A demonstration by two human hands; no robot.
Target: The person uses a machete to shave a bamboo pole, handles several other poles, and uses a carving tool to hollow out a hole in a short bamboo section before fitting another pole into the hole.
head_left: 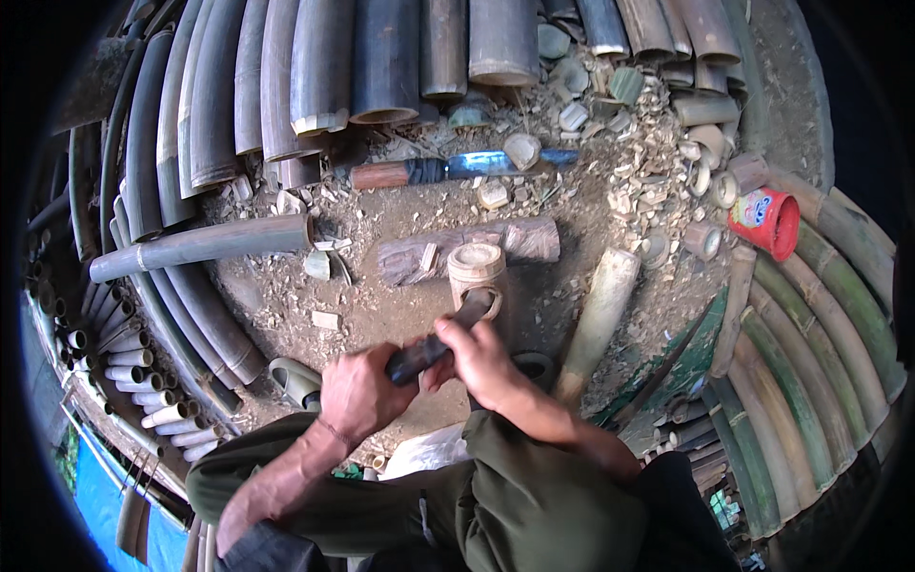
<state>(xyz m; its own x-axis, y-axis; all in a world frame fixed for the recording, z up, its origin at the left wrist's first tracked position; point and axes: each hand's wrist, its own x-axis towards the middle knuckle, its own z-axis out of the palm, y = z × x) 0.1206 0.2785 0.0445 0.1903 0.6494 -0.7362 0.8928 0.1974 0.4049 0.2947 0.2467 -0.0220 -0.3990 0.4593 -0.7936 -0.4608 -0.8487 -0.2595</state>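
Observation:
My left hand is closed around the thick dark handle of a carving tool. Further forward on the same tool, my right hand has its fingers wrapped round and its thumb along the top. The tool's far end meets a hole in the side of a short pale bamboo section, so its tip is hidden. That section stands against a rough wooden log on the ground, between my knees and a machete with a wooden handle and shiny blade.
Long bamboo poles line the far side; green ones lie at right. A lone bamboo length rests at left, a pale one near my right knee. Wood chips and a red tub lie right.

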